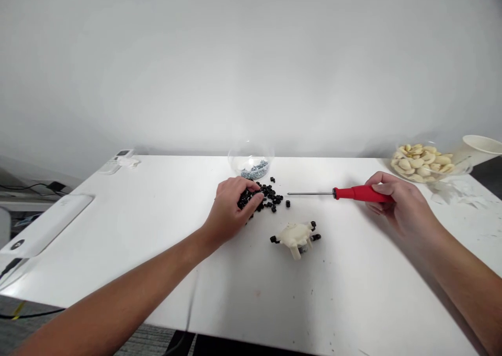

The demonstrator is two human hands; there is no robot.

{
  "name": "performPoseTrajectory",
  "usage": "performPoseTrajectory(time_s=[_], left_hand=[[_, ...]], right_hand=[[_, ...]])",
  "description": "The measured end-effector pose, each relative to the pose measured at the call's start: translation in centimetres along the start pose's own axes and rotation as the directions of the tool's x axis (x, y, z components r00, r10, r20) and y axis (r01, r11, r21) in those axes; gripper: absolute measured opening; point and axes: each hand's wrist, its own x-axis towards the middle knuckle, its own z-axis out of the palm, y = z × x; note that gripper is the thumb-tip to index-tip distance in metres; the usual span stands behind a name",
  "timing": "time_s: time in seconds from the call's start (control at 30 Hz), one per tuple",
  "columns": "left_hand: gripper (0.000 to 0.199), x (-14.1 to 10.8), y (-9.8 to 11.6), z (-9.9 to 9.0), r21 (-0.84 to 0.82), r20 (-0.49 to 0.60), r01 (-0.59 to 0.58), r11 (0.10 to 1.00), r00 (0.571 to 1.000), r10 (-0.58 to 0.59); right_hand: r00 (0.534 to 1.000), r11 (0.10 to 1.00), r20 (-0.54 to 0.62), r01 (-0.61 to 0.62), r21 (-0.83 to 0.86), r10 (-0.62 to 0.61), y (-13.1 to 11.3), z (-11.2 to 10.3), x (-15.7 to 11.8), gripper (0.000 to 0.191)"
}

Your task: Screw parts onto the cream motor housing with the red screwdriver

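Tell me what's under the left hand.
The left hand is cupped over the edge of a pile of small black pieces. Some show between its fingers, but its palm covers the rest, so what lies beneath cannot be seen.

The left hand [231, 209] rests on a pile of small black pieces [269, 196] while the right hand [403, 204] grips a red-handled screwdriver [353, 193].

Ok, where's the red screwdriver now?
In the head view, the red-handled screwdriver sits right of centre, its handle in the right hand, tip pointing at the pile of small black pieces.
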Motion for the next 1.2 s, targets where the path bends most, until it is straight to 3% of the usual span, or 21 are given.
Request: performPoseTrajectory(time_s=[0.1, 0.2, 0.4, 0.47, 0.53, 0.67, 0.77, 0.83, 1.0, 1.1, 1.2], left_hand=[[0.028, 0.4, 0.0, -0.3, -0.127, -0.074, 0.151, 0.98, 0.984, -0.161], [0.033, 0.7, -0.3, -0.5, -0.274, -0.016, 0.231, 0.934, 0.97, -0.244], [0.036, 0.1, -0.2, -0.6, -0.397, 0.057, 0.162, 0.903, 0.987, -0.151], [0.04, -0.2, -0.1, -0.4, -0.393, 0.018, 0.129, 0.911, 0.991, -0.133], [0.043, -0.3, -0.2, -0.2, -0.364, -0.091, 0.113, 0.925, 0.984, -0.156], [0.051, 0.1, -1.2, 0.3, -0.414, -0.305, 0.181, 0.892, 0.896, -0.323], [0.059, 0.6, -2.0, 0.6, -0.542, -0.313, 0.276, 0.794, 0.811, -0.495], [0.062, 0.8, -2.1, 0.6, -0.608, -0.286, 0.292, 0.738, 0.787, -0.547], [0.066, 1.1, -1.9, 0.5, -0.692, -0.248, 0.206, 0.692, 0.833, -0.495], [0.063, 0.7, -1.6, 0.4, -0.586, -0.255, 0.187, 0.789, 0.881, -0.399], [0.041, 0.2, -1.0, 0.1, -0.313, -0.163, 0.219, 0.924, 0.946, -0.28]], right_hand=[[1.0, 1.0, -0.031, 0.001, -0.029, -0.002, 0.3, -0.4, 0.3, 0.021], [1.0, 0.994, -0.022, -0.019, -0.109, 0.017, 0.4, 0.4, 0.0, 0.016], [0.998, 0.985, 0.046, -0.033, -0.167, 0.042, 0.8, 2.7, -1.1, 0.012], [0.998, 0.99, 0.052, -0.029, -0.135, 0.036, 0.8, 2.8, -1.2, 0.012], [0.998, 0.997, 0.062, -0.016, -0.079, 0.021, 0.6, 2.6, -1.2, 0.012], [0.999, 0.999, 0.052, -0.006, -0.035, 0.008, -0.2, 2.3, -1.3, 0.013], [0.999, 0.997, 0.033, -0.018, -0.073, 0.021, -0.3, 2.2, -1.3, 0.014], [1.0, 0.993, 0.009, -0.018, -0.12, 0.02, 0.0, 2.3, -1.2, 0.014], [1.0, 0.982, 0.003, -0.018, -0.188, 0.019, 0.9, 2.8, -1.1, 0.013], [0.999, 0.985, 0.025, -0.027, -0.169, 0.031, 1.0, 3.0, -1.1, 0.013], [1.0, 0.995, 0.004, -0.026, -0.098, 0.027, 0.9, 2.8, -1.0, 0.015]])
